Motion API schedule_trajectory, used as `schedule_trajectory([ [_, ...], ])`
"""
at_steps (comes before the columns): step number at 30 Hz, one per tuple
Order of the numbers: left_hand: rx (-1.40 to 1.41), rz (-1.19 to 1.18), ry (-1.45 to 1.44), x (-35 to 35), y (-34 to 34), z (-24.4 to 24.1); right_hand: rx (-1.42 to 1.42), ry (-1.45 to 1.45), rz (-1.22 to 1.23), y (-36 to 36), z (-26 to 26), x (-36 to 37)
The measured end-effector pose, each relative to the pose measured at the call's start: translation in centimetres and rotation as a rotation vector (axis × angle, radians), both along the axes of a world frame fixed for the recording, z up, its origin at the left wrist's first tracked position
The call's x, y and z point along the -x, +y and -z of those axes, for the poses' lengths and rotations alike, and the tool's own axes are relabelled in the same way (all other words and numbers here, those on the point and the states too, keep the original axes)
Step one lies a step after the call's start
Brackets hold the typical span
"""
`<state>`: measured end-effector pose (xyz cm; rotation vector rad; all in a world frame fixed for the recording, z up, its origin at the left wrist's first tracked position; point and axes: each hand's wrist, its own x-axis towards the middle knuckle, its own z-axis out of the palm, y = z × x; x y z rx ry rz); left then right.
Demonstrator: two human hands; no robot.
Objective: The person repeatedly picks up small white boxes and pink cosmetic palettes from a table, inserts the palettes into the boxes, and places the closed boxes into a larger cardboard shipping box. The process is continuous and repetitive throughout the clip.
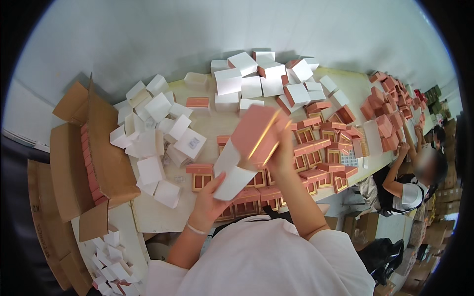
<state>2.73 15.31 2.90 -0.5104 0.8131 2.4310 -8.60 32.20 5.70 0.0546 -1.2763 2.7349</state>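
My left hand (208, 203) grips a white cardboard sleeve (236, 183) by its lower side. In my right hand (279, 157) is a pink box (255, 129) with gold edging, tilted and slightly blurred. The box is held right above the sleeve; whether part of it sits inside the sleeve I cannot tell. Below my hands, open pink boxes with gold-rimmed compartments (246, 201) stand in rows on the table. More such open boxes (314, 157) lie just to the right of my right hand.
White cartons (159, 107) are heaped on the table (177, 218) at left, and more white cartons (251, 85) by the wall. A brown cardboard carton (111, 155) holds pink boxes. At right are piled pink boxes (387, 129) and a co-worker (407, 188). White cartons (113, 262) fill the lower left.
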Motion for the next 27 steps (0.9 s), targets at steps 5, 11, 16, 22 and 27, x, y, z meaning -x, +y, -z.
schedule_trajectory([
  [5,0.203,-0.489,0.017,-1.1,-6.3,1.4,-0.035,0.050,0.127,7.4,-1.5,4.0],
  [11,0.367,-0.652,0.248,6.0,-15.1,2.0,-0.535,0.197,-0.380,0.9,-2.0,-0.7],
  [16,0.621,0.082,0.848,4.1,-4.4,-1.0,-0.887,0.348,-0.635,-3.3,-4.3,-1.6],
  [22,0.443,-0.302,0.844,3.8,-3.9,0.1,-0.883,0.445,-0.689,-6.3,-4.1,-1.3],
  [27,0.117,-0.708,0.579,3.4,-5.3,0.3,-0.558,0.122,-0.593,-9.7,-2.6,1.4],
])
